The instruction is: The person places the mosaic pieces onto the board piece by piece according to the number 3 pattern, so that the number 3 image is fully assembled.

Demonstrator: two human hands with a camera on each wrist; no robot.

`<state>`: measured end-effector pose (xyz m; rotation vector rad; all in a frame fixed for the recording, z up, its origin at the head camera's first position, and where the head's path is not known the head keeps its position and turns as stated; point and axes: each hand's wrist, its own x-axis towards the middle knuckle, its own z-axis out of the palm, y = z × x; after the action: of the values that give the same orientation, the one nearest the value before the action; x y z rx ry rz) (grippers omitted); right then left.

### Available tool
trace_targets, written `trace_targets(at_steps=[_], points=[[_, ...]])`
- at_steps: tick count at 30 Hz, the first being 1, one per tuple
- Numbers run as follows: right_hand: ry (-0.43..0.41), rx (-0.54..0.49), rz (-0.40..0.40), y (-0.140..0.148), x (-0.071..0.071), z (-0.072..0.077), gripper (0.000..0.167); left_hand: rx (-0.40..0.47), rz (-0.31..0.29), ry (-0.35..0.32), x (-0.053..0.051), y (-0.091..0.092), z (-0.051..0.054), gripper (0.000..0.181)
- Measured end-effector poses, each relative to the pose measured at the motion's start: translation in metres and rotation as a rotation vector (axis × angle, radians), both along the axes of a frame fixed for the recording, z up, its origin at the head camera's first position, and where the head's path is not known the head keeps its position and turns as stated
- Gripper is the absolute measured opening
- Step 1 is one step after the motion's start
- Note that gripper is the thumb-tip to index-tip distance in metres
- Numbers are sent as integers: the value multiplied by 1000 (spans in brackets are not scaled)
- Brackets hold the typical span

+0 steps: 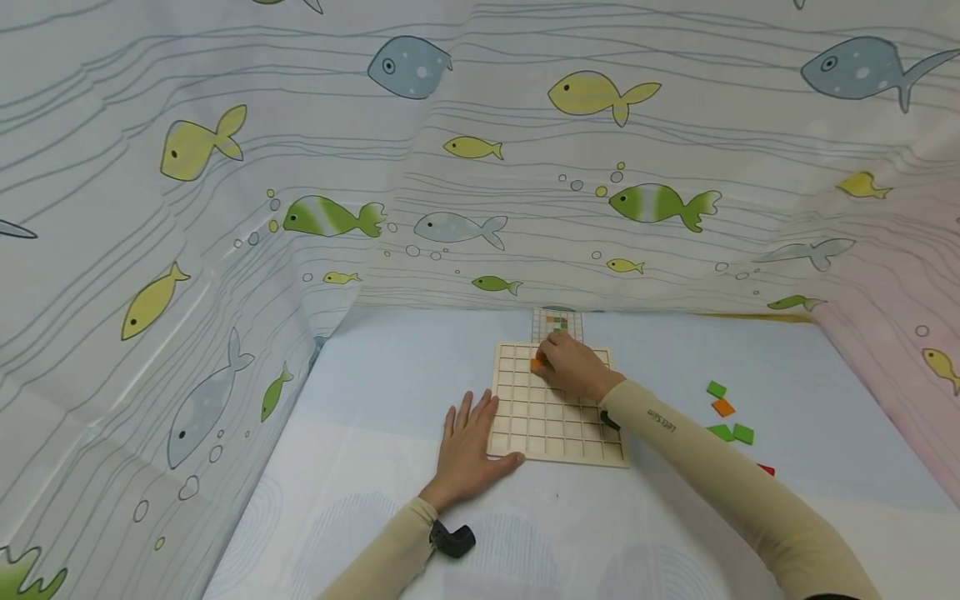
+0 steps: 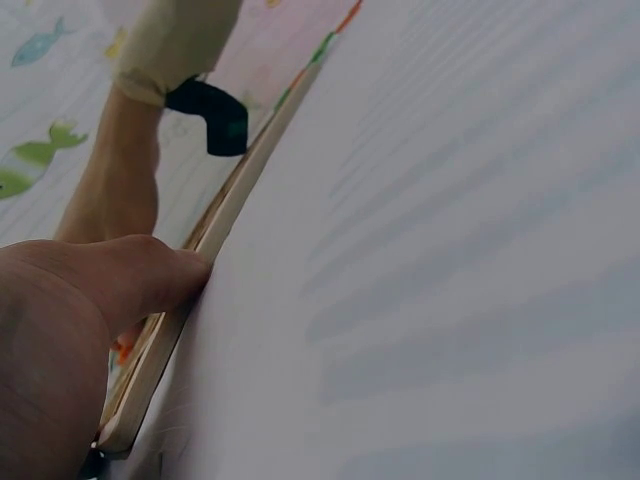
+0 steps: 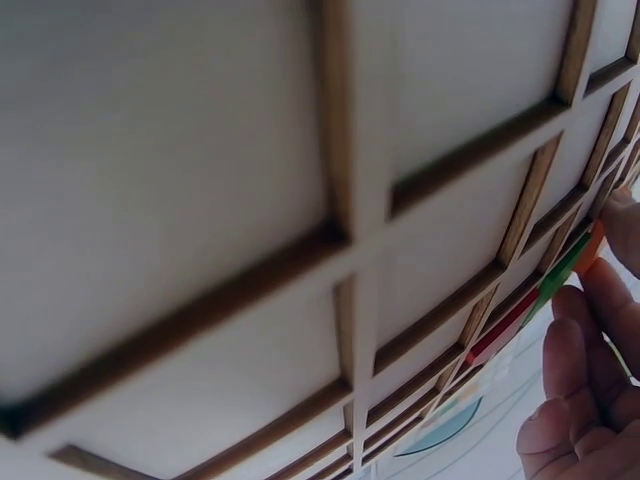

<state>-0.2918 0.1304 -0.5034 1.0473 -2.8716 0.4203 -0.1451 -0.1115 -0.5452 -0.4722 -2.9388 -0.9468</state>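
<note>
Pale-covered desk (image 1: 375,375), backed by sheeting (image 1: 525,250) printed with fish. Flat on the desk, a wooden grid board (image 1: 520,423), with a printed card (image 1: 577,323) of coloured squares just past its far edge, partly hidden by the right hand (image 1: 573,367). Bracing the board with the left hand (image 1: 467,458), fingers straight and spread by the left side, thumb out against the near edge, nothing grasped. Pinching an orange tile (image 1: 536,365) between thumb and finger of the right hand, judging from the right wrist view, over a far row. In line with that tile, a red tile (image 3: 496,336) and a green tile (image 3: 556,282) along the board's far part; impossible to tell how fully seated.

Probably early on: only a few tiles at the board, most visible cells bare. Left over to the right, on the desk: three green tiles (image 1: 743,434), a second orange tile (image 1: 723,407), and a second red tile (image 1: 767,470), partly behind the sleeve (image 1: 697,446).
</note>
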Motion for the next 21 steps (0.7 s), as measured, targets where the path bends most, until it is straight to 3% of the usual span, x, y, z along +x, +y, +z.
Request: trace_targets(at_steps=[21], points=[[-115,-34,-46,0,-5,0,30,-10,-6,4,0,0,0,100]])
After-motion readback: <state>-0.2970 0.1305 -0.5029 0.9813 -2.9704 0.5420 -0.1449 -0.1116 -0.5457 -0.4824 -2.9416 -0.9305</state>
